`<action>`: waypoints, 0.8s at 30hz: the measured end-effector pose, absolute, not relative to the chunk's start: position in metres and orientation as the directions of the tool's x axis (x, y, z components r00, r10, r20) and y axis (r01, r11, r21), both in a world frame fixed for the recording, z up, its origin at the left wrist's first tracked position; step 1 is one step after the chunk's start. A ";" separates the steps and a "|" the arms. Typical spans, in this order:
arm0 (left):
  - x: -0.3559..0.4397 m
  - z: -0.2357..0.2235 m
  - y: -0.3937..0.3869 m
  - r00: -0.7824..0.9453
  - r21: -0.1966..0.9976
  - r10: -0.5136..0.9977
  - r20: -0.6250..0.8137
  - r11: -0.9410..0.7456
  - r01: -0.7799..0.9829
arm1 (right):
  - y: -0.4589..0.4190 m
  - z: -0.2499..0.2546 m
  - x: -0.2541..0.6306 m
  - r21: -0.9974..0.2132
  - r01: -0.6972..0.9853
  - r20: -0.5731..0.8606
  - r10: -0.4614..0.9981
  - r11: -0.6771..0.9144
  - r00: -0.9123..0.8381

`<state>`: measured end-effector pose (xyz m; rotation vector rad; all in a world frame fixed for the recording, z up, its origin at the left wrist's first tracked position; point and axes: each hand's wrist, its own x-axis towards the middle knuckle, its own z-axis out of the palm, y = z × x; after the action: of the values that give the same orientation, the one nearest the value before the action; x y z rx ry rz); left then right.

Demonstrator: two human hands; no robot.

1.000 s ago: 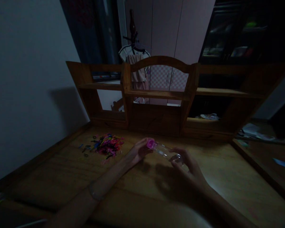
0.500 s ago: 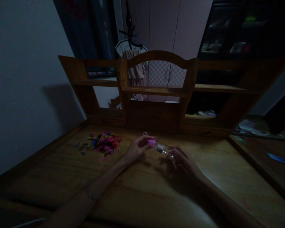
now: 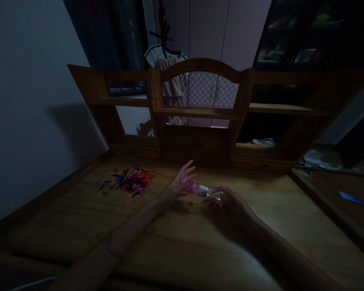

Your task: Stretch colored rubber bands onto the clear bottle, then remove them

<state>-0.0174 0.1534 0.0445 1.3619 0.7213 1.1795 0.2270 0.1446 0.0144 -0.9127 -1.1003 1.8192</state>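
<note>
A clear bottle [image 3: 211,191] with a pink cap [image 3: 191,187] and a small printed label lies nearly level above the desk. My right hand [image 3: 235,204] is closed around its bottom end. At the cap end, my left hand [image 3: 178,184] has its fingers stretched out and spread, with the thumb side close against the cap; whether it touches is hard to make out. A pink loop stands up from the cap. Left of my hands, a heap of colourful hair ties [image 3: 135,180] rests on the desk, with several loose ones around it.
A wooden shelf unit [image 3: 197,113] runs along the back of the desk [image 3: 182,250]. A white wall [image 3: 33,101] borders the left. On a lower surface to the right lies a blue flat packet [image 3: 350,197]. Clothes [image 3: 168,72] hang behind the shelf.
My left hand's fingers have gone from gripping the pink cap to spread apart. The bottle has turned slightly towards level, still in my right hand. The view has shifted a little.
</note>
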 end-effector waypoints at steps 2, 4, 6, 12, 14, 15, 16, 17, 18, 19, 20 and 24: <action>-0.019 0.037 0.157 0.230 0.989 0.964 0.136 -0.119 -0.085 | 0.144 0.016 0.227 -0.927 -0.253 -0.164 0.907 -0.276 -0.387; -0.021 0.031 0.159 0.204 0.998 0.978 0.054 -0.061 0.027 | 0.144 0.018 0.227 -0.935 -0.251 -0.151 0.921 -0.251 -0.361; -0.022 0.030 0.157 0.258 0.996 0.966 0.010 -0.033 0.082 | 0.145 0.019 0.228 -0.942 -0.247 -0.136 0.931 -0.228 -0.340; -0.016 0.048 0.146 0.421 0.967 0.871 0.254 -0.213 -0.142 | 0.144 0.030 0.230 -0.942 -0.277 -0.122 0.965 -0.186 -0.233; -0.015 0.050 0.146 0.416 0.964 0.871 0.262 -0.220 -0.148 | 0.142 0.033 0.230 -0.943 -0.280 -0.117 0.968 -0.179 -0.223; -0.014 0.049 0.147 0.405 0.971 0.883 0.238 -0.202 -0.129 | 0.142 0.034 0.230 -0.947 -0.271 -0.112 0.967 -0.173 -0.227; -0.014 0.047 0.148 0.386 0.979 0.900 0.203 -0.176 -0.103 | 0.142 0.033 0.230 -0.952 -0.258 -0.106 0.967 -0.167 -0.233; -0.015 0.044 0.150 0.359 0.986 0.919 0.165 -0.145 -0.080 | 0.142 0.032 0.230 -0.957 -0.243 -0.101 0.966 -0.160 -0.239; -0.015 0.041 0.152 0.336 0.993 0.934 0.118 -0.106 -0.055 | 0.143 0.031 0.231 -0.962 -0.225 -0.099 0.965 -0.155 -0.243; -0.016 0.038 0.153 0.317 0.998 0.946 0.069 -0.064 -0.027 | 0.144 0.029 0.231 -0.967 -0.206 -0.097 0.964 -0.150 -0.246; -0.017 0.036 0.155 0.307 1.000 0.951 0.029 -0.030 0.001 | 0.145 0.027 0.232 -0.971 -0.189 -0.098 0.964 -0.147 -0.247; -0.019 0.037 0.157 0.334 0.991 0.933 0.130 -0.116 -0.062 | 0.148 0.024 0.234 -0.978 -0.152 -0.106 0.964 -0.146 -0.244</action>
<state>-0.0194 0.1565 0.0367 1.4122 0.8597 1.0563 0.2345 0.1479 0.0236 -1.0520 -1.1858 1.5534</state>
